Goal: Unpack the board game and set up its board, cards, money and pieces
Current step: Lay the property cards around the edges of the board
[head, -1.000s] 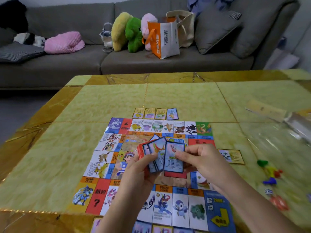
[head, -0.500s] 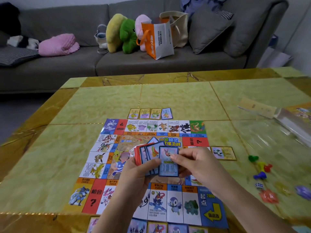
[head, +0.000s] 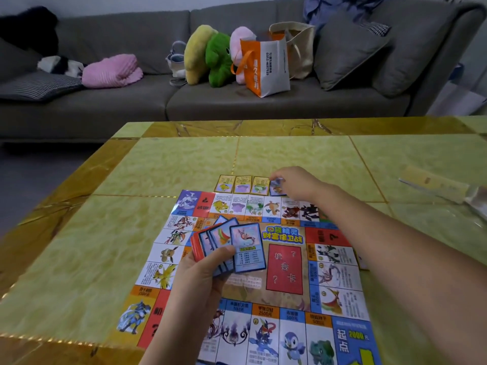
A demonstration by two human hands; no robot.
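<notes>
Center frame, the left hand (head: 203, 270) grips a fan of cards (head: 237, 246) over the board (head: 284, 272); upper center, the right hand (head: 297, 183) pinches 1 blue card (head: 277, 187) beside 3 yellow cards (head: 242, 184). Thin, slick cards likely need edge grips.

Table (head: 79, 246) first: polished stone look, marble-veined, v. glossy, light bouncing off it. Board (head: 284, 272) is thin paper, fold creases showing, semi-gloss print. Fanned cards (head: 247, 248): stiff card stock, smooth, shiny coat. Row of cards (head: 242, 184) beyond the board, same stock, a bit duller; blue card (head: 277, 187) at its end too blurred to judge. Right edge: clear plastic wrap (head: 474, 204), crinkly, reflective. Behind: sofa (head: 118, 106) in matt grey woven cloth, pink cushion (head: 110, 71) fluffy ribbed fleece, plush toys (head: 218, 59) soft pile, tote (head: 300, 48) plain canvas.
</notes>
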